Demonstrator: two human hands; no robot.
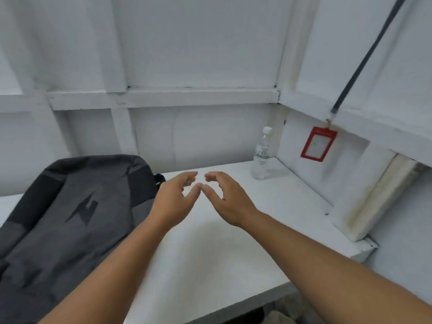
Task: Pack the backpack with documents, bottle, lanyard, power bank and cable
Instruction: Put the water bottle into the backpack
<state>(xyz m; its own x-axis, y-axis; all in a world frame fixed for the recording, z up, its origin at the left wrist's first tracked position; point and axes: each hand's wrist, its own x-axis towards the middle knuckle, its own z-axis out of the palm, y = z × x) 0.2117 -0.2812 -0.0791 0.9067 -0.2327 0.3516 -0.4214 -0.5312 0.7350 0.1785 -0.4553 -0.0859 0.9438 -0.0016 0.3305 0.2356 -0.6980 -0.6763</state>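
We note the backpack (70,218) lying flat on the left part of the white worktop (233,253), dark grey with a black emblem on its upper face, its top end pointing toward the back wall. It looks zipped; no opening shows from here.

The bottle (261,155), clear with a white cap, stands upright in the far right corner of the worktop, close to the corner post and well apart from the backpack. Just to its right, off the worktop, the lanyard (364,54) hangs down the side wall as a dark strap, and its red badge holder (319,143) dangles against the white panel.

Our hands hover over the middle of the worktop between backpack and bottle. The left hand (174,197) and the right hand (224,195) face each other, fingers loosely curled and spread, thumb tips nearly meeting. Neither holds anything.

A thick white slab (364,195) leans against the right wall near the worktop's edge. White framed wall panels (198,43) close in the back and right. The view is slightly blurred.
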